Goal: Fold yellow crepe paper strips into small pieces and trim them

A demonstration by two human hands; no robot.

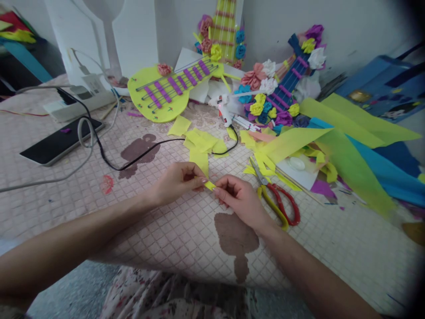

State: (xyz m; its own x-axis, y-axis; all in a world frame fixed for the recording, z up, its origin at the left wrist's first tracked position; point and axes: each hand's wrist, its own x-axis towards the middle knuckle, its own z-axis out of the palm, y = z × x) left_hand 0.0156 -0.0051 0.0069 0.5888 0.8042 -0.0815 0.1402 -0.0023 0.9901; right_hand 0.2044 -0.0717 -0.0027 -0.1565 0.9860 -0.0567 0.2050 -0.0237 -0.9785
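Out past the left hand I've got a dark phone (49, 146) with a grey cable looping over it, and behind that a white power strip (79, 106), plugs hiding part of it. Closer in, beyond the left hand, lies a yellow paper guitar (177, 106) with purple frets. The left hand (177, 181) has its fingertips pinched on one end of a small yellow paper strip (209, 185); most of the strip's hidden in there, so I can't tell if it's folded. Just beyond the hands: yellow paper pieces (199, 141), then a white glue gun (226, 114), and a standing yellow guitar (226, 31) cut off at the top. The right hand (241, 199) pinches the strip's other end, lower fingers curled out of my sight. Scissors (280, 204) sit just right of it, partly behind the wrist. Farther off is a blue guitar (287, 82), its base buried in paper flowers. The blue bag (375, 82) far right is pretty murky.
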